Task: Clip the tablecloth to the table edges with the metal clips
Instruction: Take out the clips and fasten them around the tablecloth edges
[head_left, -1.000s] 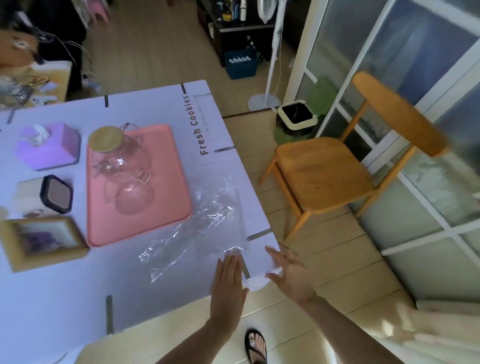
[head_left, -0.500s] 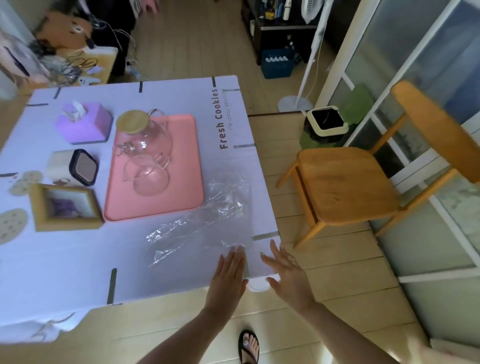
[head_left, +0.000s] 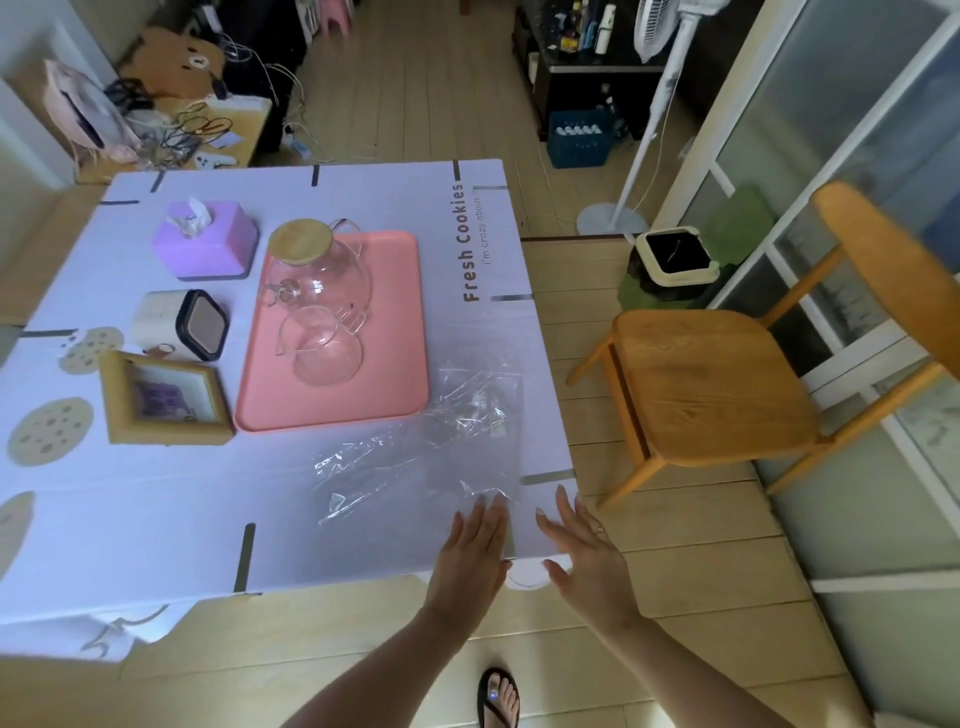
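A white tablecloth (head_left: 171, 519) with cookie prints covers the table. Several metal clips hold it along the edges, among them one on the near edge (head_left: 244, 557) and one on the right edge (head_left: 546, 476). At the near right corner another clip (head_left: 510, 540) shows between my hands. My left hand (head_left: 475, 551) lies flat on the cloth there, fingers straight. My right hand (head_left: 584, 553) hovers over the corner with fingers spread, holding nothing. The cloth's corner flap (head_left: 527, 576) hangs below the edge.
A crumpled clear plastic bag (head_left: 415, 457) lies by my hands. A pink tray (head_left: 395, 364) carries a glass teapot (head_left: 317, 270) and a glass cup. A tissue box (head_left: 208, 244), a small box and a picture frame (head_left: 163, 397) stand left. A wooden chair (head_left: 727, 379) is to the right.
The camera has pulled back and turned left, showing more of the table. Both hands stay at the near right corner, the right one slightly lifted and spread.
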